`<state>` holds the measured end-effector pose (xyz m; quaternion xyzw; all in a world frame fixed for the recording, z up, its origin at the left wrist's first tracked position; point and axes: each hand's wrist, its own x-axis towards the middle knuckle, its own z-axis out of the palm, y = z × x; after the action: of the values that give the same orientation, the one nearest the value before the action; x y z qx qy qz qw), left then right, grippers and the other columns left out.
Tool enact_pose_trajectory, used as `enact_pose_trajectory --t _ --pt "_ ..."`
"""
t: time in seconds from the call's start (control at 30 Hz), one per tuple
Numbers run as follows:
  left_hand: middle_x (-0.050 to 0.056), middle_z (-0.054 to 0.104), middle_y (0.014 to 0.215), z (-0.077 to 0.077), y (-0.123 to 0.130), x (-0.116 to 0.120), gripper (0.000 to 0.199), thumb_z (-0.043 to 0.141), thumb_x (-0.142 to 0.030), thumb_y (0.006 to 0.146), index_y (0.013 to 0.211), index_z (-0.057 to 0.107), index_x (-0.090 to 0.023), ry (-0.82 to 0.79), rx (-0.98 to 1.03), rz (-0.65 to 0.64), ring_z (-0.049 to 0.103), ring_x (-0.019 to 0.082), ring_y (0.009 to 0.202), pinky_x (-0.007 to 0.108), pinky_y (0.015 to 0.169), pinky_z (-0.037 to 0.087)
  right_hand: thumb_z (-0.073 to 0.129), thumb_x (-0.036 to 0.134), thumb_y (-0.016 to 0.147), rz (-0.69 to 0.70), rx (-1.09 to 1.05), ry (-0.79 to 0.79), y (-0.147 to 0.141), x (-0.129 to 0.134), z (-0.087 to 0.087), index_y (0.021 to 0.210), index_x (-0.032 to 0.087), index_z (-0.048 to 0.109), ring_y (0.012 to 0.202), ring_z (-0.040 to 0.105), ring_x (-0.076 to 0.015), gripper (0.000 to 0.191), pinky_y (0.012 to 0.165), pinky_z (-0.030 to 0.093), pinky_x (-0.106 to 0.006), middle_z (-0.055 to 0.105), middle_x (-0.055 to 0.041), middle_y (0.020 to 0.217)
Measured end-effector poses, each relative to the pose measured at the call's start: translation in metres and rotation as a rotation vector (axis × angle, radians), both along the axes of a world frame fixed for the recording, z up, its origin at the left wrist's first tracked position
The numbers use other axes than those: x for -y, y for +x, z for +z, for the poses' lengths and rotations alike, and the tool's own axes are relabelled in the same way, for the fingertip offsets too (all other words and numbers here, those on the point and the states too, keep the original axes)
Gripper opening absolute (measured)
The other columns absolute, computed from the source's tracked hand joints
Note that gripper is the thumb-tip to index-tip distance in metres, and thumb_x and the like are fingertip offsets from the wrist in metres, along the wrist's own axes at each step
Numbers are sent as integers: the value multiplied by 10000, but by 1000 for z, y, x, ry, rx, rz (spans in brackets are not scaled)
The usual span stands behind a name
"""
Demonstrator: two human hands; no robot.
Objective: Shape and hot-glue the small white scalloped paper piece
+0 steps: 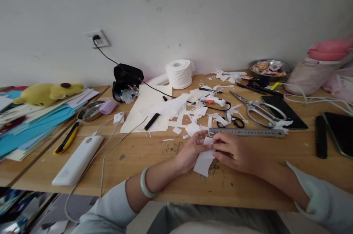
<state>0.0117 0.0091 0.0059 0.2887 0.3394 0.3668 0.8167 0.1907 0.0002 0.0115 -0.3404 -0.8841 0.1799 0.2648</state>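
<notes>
A small torn-edged piece of white paper (204, 162) is held between my two hands above the wooden table. My left hand (191, 151) pinches it from the left with thumb and fingers. From the right, my right hand (233, 151) grips its upper part, the fingertips meeting those of the left. Part of the paper is hidden behind the fingers. Just beyond the hands lie a steel ruler (256, 133), white paper scraps (193, 128) and scissors with black handles (237, 122), partly covered by scraps.
Large silver scissors (260, 109) lie on a black phone (296, 118) at right. Behind are a toilet paper roll (179, 75) and a white glue gun (216, 100). At left are a white power bank (78, 160) with cables and a yellow utility knife (67, 138).
</notes>
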Motion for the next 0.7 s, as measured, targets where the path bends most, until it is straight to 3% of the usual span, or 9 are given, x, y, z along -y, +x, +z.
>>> enact_pose_trajectory --t 0.1,0.2,0.33,0.43,0.5,0.57,0.7 --pt "-3 635 783 -2 -1 0 714 778 -115 535 1150 417 -156 27 13 -8 563 94 574 196 555 424 508 341 850 -165 -201 -273 -3 0 -2 943 195 618 779 543 -152 205 682 442 -288 581 -62 890" --pt "17 639 826 -4 -1 0 713 785 -190 582 1185 408 -153 56 8 12 576 106 629 211 591 443 584 398 790 -344 -369 -527 -6 -2 -6 988 197 550 692 521 -130 284 608 429 -259 562 -19 816" --pt "6 633 801 -5 0 2 625 768 -312 657 1168 440 -163 113 -37 -28 583 109 645 204 603 434 597 427 768 -301 -385 -587 -7 -6 -14 748 187 544 660 487 -117 247 605 403 -249 529 7 732" --pt "36 654 825 -7 1 3 518 726 -414 696 1087 520 -145 129 -51 -134 615 133 666 227 627 453 554 450 788 -312 -444 -678 -7 -7 -17 729 187 524 581 476 -108 271 551 395 -246 512 27 647" --pt "68 670 850 -7 1 3 474 713 -437 702 1028 568 -124 99 -30 -240 642 163 714 266 691 476 557 431 786 -381 -452 -643 -7 -5 -15 744 189 536 558 475 -111 247 531 396 -248 506 33 619" --pt "83 681 870 -8 1 4 428 726 -395 695 991 597 -114 58 12 -302 656 183 772 303 778 479 572 384 785 -415 -412 -497 -6 -4 -13 759 189 568 582 498 -120 197 542 407 -252 537 18 641" --pt "89 695 829 -8 -1 4 286 684 -312 737 925 632 -102 27 70 -311 670 202 796 361 870 464 541 235 815 -210 -345 -198 -2 -2 -10 818 207 634 747 591 -146 97 662 463 -269 645 -35 810"
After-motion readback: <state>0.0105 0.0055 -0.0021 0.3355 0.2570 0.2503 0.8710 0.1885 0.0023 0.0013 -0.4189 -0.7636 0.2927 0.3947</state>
